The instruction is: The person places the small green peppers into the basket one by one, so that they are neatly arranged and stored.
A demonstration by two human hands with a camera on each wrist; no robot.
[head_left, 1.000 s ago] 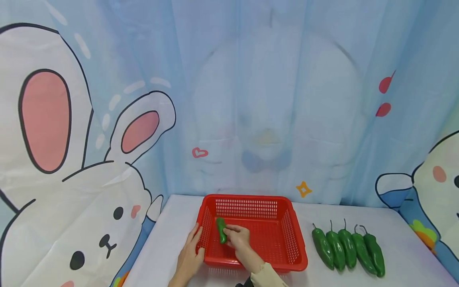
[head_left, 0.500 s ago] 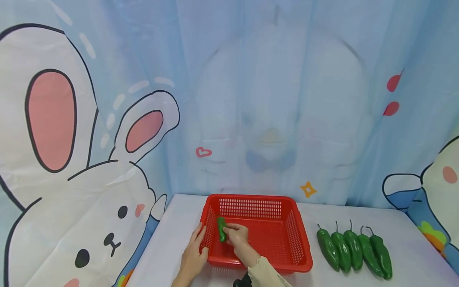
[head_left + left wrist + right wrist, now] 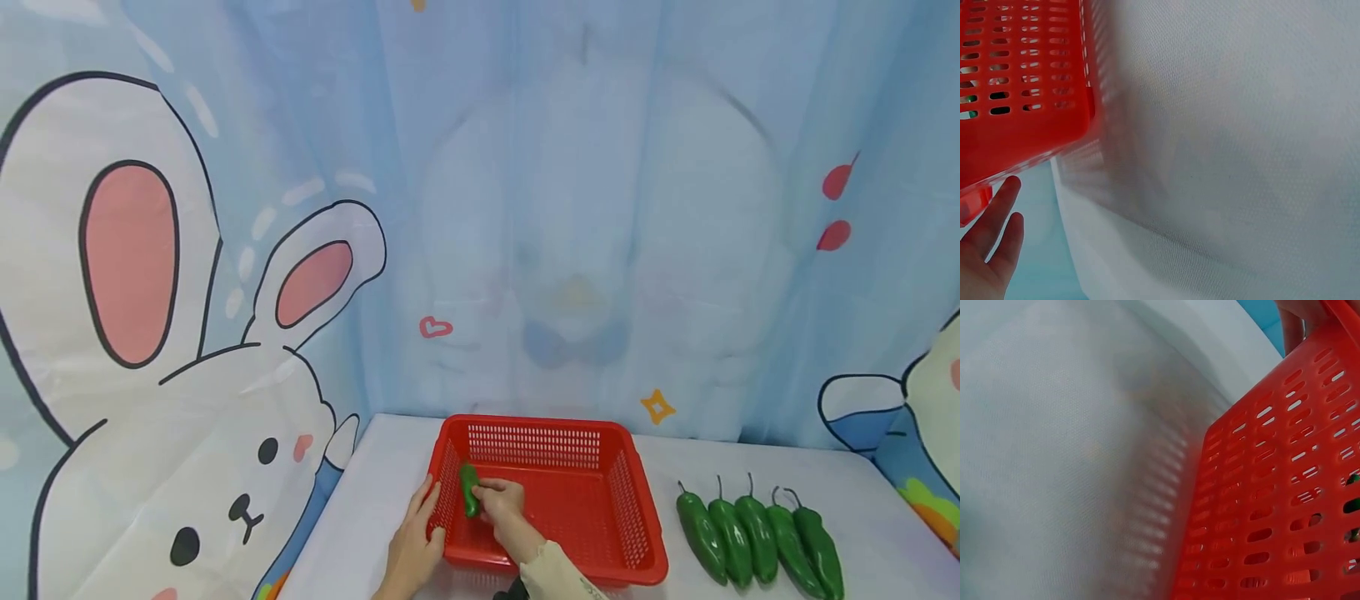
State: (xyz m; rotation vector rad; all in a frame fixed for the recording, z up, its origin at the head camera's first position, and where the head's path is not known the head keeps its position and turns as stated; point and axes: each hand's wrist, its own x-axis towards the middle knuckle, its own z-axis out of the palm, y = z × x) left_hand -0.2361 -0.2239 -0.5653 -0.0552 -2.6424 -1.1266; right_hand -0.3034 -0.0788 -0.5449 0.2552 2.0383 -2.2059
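In the head view, my right hand (image 3: 502,504) reaches over the front rim into a red plastic basket (image 3: 534,423). It pinches a green chili pepper (image 3: 468,490) between thumb and fingers, near the basket's left wall. Whether the pepper touches the basket floor I cannot tell. My left hand (image 3: 415,537) lies against the basket's left side, fingers extended along the rim, thumb near the front left corner. The left wrist view shows the straight fingers (image 3: 1002,215) beside the slotted red wall (image 3: 1035,125). Through the slots in the right wrist view, only bits of green show.
Several green chili peppers (image 3: 763,542) lie in a row, stems pointing away, on the white tabletop (image 3: 667,458) right of the basket. Behind the table hangs a light blue curtain (image 3: 585,208) with cartoon figures. A dark object at the bottom edge is mostly cut off.
The head view has shifted, so the scene sits further right and slightly lower. Relative to the basket, my right hand and the pepper have moved slightly left. My left hand keeps its place.
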